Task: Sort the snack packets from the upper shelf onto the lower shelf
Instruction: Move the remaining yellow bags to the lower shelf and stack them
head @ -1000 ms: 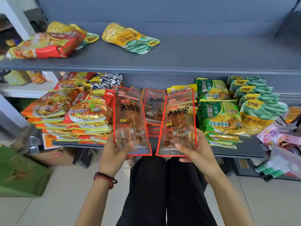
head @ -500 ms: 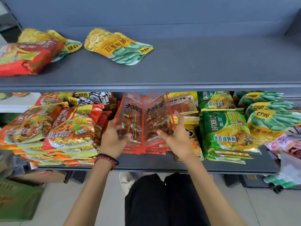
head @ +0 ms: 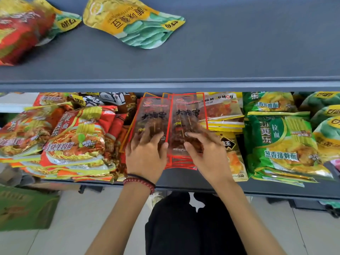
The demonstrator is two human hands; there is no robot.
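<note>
Two clear, red-edged skewer snack packets lie side by side on a stack of the same kind in the middle of the lower shelf (head: 184, 179). My left hand (head: 145, 153) rests with straight fingers on the left skewer packet (head: 154, 115). My right hand (head: 206, 155) pinches the right skewer packet (head: 185, 115), thumb on top and fingers showing through the film. On the upper shelf (head: 239, 52) lie a yellow-green packet (head: 136, 24), a red packet (head: 18, 34) and a second yellow-green packet (head: 64, 23) partly under it.
Red noodle packets (head: 73, 140) are piled left of the skewer stack, and yellow packets (head: 220, 111) lie right behind it. Green noodle packets (head: 281, 140) and green-yellow bags (head: 327, 126) fill the right. A green box (head: 24, 208) stands on the floor.
Both hands carried the two skewer packets forward under the upper shelf and laid them on the stack. The camera moved closer to the shelves.
</note>
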